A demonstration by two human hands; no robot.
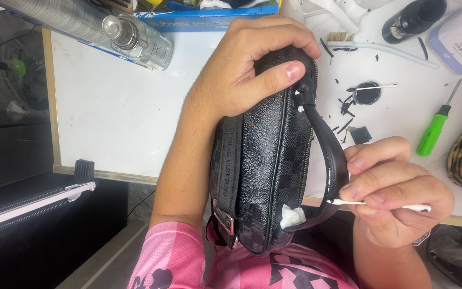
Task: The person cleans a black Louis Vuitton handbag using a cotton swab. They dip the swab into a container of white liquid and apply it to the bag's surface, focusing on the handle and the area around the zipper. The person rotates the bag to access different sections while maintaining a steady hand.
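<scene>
My left hand (241, 69) clamps the black checkered bag (266, 160) upright against my chest while my right hand (397, 192) pinches a cotton swab (380, 204) onto its glossy strap (330, 155), and a slipping tip could smear wet coating onto the bag's side.

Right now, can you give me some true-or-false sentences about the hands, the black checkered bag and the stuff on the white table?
1. The left hand grips the top of the black checkered leather bag. True.
2. The right hand holds a green screwdriver. False: it pinches a white cotton swab against the bag's black strap.
3. The green-handled screwdriver lies on the white table. True.
4. The person's pink sleeve is blue. False: it is pink.
</scene>
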